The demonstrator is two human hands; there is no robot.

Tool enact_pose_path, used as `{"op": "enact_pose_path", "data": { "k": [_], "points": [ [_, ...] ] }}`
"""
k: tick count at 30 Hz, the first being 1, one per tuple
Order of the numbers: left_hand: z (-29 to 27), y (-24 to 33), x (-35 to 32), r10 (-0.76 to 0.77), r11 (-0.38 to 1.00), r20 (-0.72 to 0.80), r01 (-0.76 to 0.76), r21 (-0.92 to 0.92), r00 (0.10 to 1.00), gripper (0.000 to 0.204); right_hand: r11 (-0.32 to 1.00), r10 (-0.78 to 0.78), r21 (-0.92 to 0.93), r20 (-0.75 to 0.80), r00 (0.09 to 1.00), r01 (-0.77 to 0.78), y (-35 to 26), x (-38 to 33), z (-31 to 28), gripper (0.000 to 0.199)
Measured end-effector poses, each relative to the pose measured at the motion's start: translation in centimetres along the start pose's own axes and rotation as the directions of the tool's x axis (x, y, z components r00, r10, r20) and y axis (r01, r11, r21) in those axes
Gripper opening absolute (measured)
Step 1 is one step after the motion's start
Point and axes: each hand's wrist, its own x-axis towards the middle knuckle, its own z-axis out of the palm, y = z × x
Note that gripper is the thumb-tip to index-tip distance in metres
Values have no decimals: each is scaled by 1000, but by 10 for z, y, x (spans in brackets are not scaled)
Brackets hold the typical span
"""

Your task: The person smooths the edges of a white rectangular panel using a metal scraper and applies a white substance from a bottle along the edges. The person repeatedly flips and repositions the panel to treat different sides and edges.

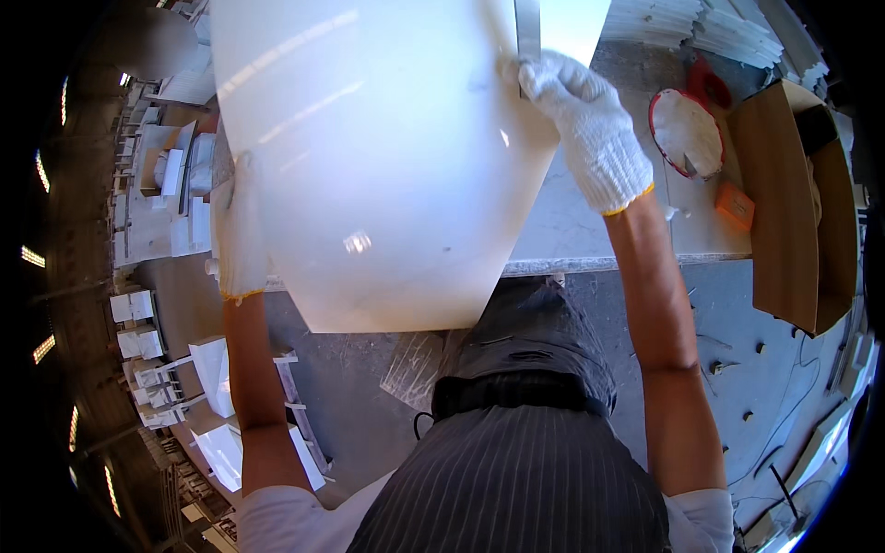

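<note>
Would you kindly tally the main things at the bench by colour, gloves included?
White: 3 - large slab, left glove, right glove
Red: 1 - bowl
Orange: 1 - small box
Brown: 1 - cardboard box
Total: 6

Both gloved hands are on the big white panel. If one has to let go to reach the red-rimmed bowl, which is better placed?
Right, probably. The right hand grips the white panel at its right edge, on the bowl's side. The left hand holds the far left edge.
</note>
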Motion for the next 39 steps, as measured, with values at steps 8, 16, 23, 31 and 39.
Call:
{"op": "enact_pose_path", "data": {
  "k": [8, 16, 23, 31, 39],
  "points": [
    [55, -33, -64, -98, 813, -119, 11, -582, 988, 58, 901, -123, -405, 104, 987, 155, -94, -1, -14, 29],
    [110, -79, -120, -220, 589, -70, 75, -805, 973, 60, 844, -167, -464, 246, 955, 267, -82, 11, -9, 22],
    [150, -100, -131, -421, 452, -8, 202, -869, 907, 56, 758, -121, -599, 260, 958, 258, -61, 18, 0, 22],
    [162, -143, -135, -494, 427, 85, 326, -843, 865, 50, 780, -39, -603, 221, 974, 168, -27, 16, 9, 17],
    [169, -167, -101, -480, 460, 166, 408, -788, 861, 39, 697, -77, -704, 120, 990, 139, -5, 22, -1, 17]
  ]
}}
